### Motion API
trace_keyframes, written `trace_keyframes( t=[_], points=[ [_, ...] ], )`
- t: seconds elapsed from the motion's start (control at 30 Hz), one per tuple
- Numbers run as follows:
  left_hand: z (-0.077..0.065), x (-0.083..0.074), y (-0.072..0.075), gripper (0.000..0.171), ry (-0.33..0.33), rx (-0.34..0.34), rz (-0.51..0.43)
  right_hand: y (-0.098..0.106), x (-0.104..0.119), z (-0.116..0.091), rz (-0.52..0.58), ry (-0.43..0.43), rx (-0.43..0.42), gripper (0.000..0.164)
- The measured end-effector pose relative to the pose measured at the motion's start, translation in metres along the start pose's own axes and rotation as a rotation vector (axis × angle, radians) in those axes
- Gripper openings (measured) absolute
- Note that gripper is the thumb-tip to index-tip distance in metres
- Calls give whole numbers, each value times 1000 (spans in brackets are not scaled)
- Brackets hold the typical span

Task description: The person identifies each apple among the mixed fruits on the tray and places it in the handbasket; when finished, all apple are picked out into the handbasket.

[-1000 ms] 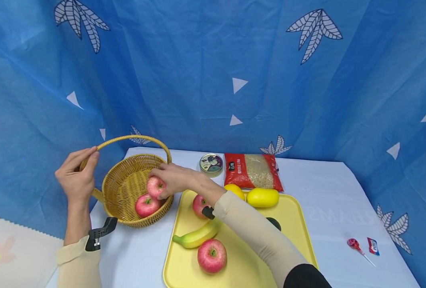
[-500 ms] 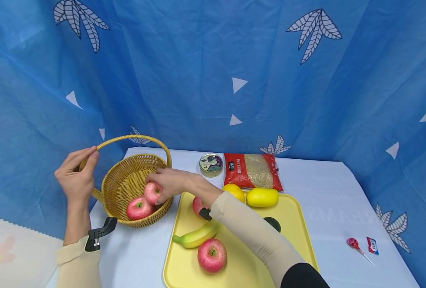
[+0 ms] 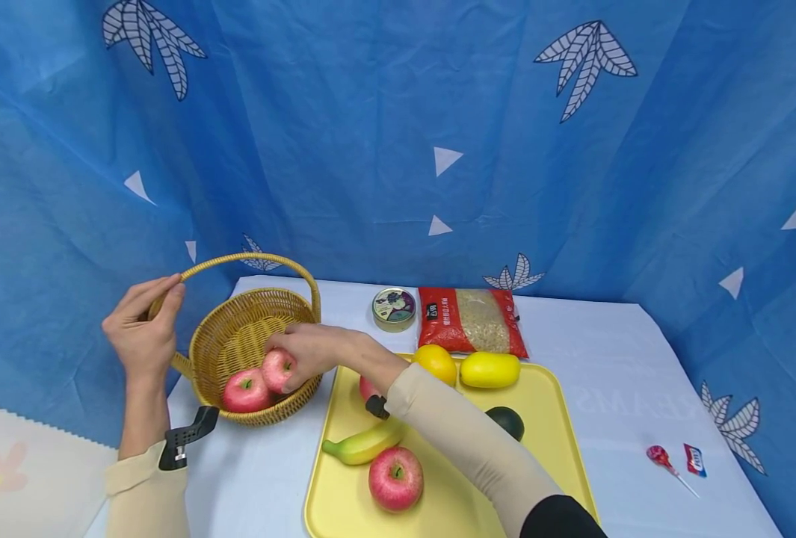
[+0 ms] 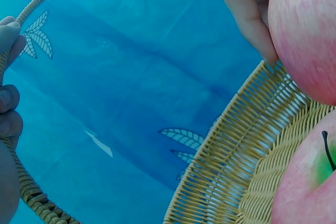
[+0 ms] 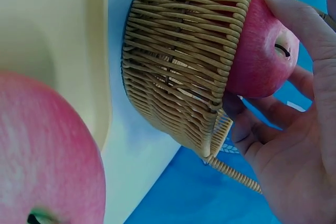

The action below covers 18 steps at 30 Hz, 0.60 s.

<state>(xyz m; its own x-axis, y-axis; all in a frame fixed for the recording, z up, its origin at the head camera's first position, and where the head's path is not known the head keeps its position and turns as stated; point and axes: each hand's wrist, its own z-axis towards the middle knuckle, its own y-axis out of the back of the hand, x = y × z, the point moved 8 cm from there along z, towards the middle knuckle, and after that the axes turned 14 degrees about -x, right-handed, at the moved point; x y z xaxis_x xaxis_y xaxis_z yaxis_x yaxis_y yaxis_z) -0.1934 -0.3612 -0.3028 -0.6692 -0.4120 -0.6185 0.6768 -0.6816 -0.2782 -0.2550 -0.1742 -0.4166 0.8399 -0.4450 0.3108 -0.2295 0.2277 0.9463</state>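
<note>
My left hand [image 3: 143, 325] grips the arched handle of a wicker basket [image 3: 219, 336] on its left side. Inside the basket, my right hand [image 3: 317, 350] holds a red apple [image 3: 278, 370] between thumb and fingers. A second apple [image 3: 246, 391] lies in the basket, just left of the held one. In the right wrist view, the thumb lies on top of the held apple [image 5: 262, 51] and the fingers reach round its far side. The left wrist view shows the left fingers [image 4: 8, 98] curled round the handle [image 4: 39, 203].
A yellow tray [image 3: 317, 486] beside the basket bears a banana [image 3: 364, 442], an apple [image 3: 396, 479], an orange [image 3: 436, 364], a yellow mango-like fruit [image 3: 490, 370] and a dark green fruit [image 3: 505, 423]. Behind stand a round tin [image 3: 394, 308] and a red bag [image 3: 473, 321]. A lollipop [image 3: 670, 468] lies right.
My right hand has moved left and slightly toward me with its apple. The other apple in the basket has shifted left. My left hand keeps its hold on the handle.
</note>
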Motion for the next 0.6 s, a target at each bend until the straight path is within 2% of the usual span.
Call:
trace_keyframes(
  t=[0.6],
  points=[
    [0,2,0,15,9,-6,-29,-19,1,8,67,-33,30,63]
  ],
)
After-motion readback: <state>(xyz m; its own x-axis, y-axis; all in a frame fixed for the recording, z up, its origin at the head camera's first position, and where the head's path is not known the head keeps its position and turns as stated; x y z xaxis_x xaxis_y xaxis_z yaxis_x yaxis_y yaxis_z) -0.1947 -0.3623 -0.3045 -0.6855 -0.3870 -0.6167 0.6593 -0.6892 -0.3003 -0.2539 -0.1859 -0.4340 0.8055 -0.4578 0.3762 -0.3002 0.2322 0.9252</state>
